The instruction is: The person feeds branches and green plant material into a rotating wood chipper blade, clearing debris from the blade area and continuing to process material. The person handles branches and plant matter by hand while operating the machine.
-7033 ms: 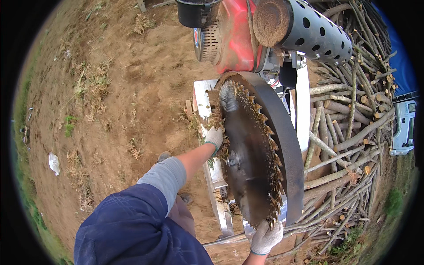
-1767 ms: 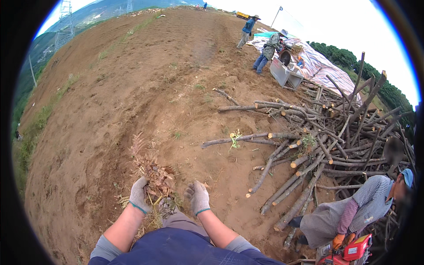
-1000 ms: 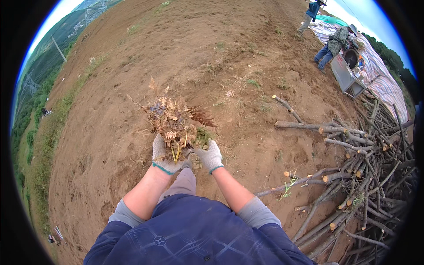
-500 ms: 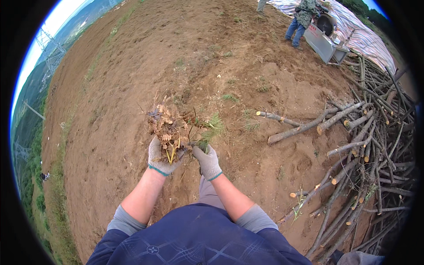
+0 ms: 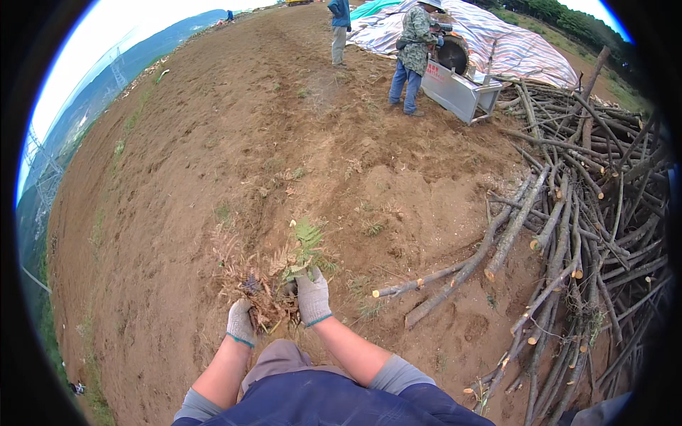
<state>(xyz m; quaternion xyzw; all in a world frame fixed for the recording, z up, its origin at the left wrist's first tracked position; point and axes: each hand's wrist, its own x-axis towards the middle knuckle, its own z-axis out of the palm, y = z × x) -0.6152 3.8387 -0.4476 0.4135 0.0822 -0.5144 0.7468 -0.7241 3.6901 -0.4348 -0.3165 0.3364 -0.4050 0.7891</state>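
Observation:
A loose bundle of dried brown fern fronds (image 5: 266, 292) is held in front of my legs, between my two gloved hands. My left hand (image 5: 241, 324), in a pale knitted glove with a teal cuff, grips the bundle's left side, its fingers partly hidden by the leaves. On the other side, my right hand (image 5: 313, 298), gloved alike, is closed round the stems. Just above it a green fern frond (image 5: 307, 240) sticks up and away from me. Bare brown soil lies beneath the bundle.
A large pile of cut branches (image 5: 568, 220) fills the right side, some ends reaching toward me. Farther off, a person in camouflage (image 5: 418, 42) stands at a metal machine with a round blade (image 5: 458, 89). Another person (image 5: 340, 32) stands nearby. Striped sheeting (image 5: 522, 46) lies behind.
My view has tilted up, showing more of the people and machine. My hands, still holding the ferns, now sit lower in view, and the right one is higher than the left.

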